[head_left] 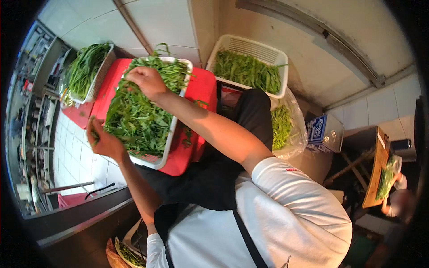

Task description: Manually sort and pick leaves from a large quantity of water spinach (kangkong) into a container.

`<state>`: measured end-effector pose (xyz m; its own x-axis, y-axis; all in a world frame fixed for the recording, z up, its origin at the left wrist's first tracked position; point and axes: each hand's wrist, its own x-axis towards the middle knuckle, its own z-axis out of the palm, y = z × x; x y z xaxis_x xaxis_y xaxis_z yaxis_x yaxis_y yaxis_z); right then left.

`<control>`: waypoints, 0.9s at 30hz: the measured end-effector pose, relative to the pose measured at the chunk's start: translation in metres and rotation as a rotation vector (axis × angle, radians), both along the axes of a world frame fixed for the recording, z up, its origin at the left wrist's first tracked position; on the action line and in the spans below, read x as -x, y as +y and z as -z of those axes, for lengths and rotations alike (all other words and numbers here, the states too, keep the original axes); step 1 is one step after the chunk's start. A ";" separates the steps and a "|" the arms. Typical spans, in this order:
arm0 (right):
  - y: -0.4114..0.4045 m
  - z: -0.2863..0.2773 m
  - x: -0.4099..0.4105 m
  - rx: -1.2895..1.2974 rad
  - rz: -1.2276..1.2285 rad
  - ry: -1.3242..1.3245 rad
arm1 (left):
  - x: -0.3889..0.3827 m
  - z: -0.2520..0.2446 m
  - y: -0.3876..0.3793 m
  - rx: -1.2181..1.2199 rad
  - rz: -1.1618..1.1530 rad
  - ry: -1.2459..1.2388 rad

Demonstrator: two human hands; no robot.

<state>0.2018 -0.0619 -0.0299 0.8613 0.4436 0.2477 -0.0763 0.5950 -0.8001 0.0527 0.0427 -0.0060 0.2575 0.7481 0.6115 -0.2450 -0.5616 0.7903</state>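
Note:
A white plastic basket (169,147) heaped with leafy greens (140,114) stands on a red stool or table (204,87) before me. Over the upper part of the heap, my right hand (144,80) has its fingertips pinched together on greens, though the fingers partly hide what they grip. My left hand (104,140) is beyond the basket's left side, curled around a small bit of greens. Long leafy stalks (88,67) fill another white basket (100,78) at the upper left.
A third white basket (248,42) of greens stands near the wall. Beside my knee are a clear plastic bag (296,120) of greens and a square tin (331,134). At far right, a person's hands (393,187) handle bagged greens on a wooden table (372,187).

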 end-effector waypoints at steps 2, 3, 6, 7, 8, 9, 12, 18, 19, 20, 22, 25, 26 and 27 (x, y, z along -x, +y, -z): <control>-0.003 -0.004 0.001 0.062 0.046 -0.093 | 0.005 -0.003 0.009 0.114 0.044 0.004; -0.008 -0.010 0.003 0.080 0.062 -0.092 | 0.005 -0.003 0.015 0.147 0.015 0.041; -0.053 -0.025 -0.002 0.031 0.057 -0.039 | -0.005 0.011 0.023 0.393 0.194 -0.015; -0.060 -0.015 -0.019 -0.090 -0.043 0.058 | -0.009 0.010 0.016 0.444 0.255 -0.053; -0.071 -0.018 -0.022 -0.141 -0.061 0.112 | -0.009 0.007 0.011 0.483 0.307 -0.065; -0.082 -0.022 -0.025 -0.188 -0.069 0.165 | -0.007 0.004 0.009 0.522 0.369 -0.079; -0.099 -0.027 -0.029 -0.409 -0.181 0.254 | 0.001 0.003 0.013 0.440 0.403 -0.084; -0.154 -0.020 -0.018 -0.546 -0.180 0.365 | 0.019 -0.002 0.017 0.415 0.256 -0.091; -0.177 -0.018 -0.015 -0.561 -0.193 0.382 | 0.024 -0.005 0.020 0.427 0.243 -0.121; -0.208 -0.017 -0.012 -0.505 -0.075 0.350 | 0.026 -0.005 0.026 0.425 0.240 -0.165; -0.290 -0.015 0.006 -0.434 0.094 0.274 | 0.025 -0.004 0.038 0.368 0.185 -0.118; -0.388 0.006 0.038 -0.247 0.413 0.170 | 0.020 -0.001 0.063 0.338 0.246 -0.064; -0.422 0.020 0.053 -0.070 0.632 0.104 | 0.021 -0.007 0.060 0.362 0.312 -0.114; -0.456 0.049 0.061 0.095 0.710 0.106 | 0.021 -0.020 0.048 0.389 0.383 -0.170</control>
<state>0.1408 -0.5180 -0.0788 0.9669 -0.2161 0.1354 0.2229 0.4579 -0.8606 0.0320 0.0904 0.0145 0.4767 0.7991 0.3663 -0.5158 -0.0832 0.8527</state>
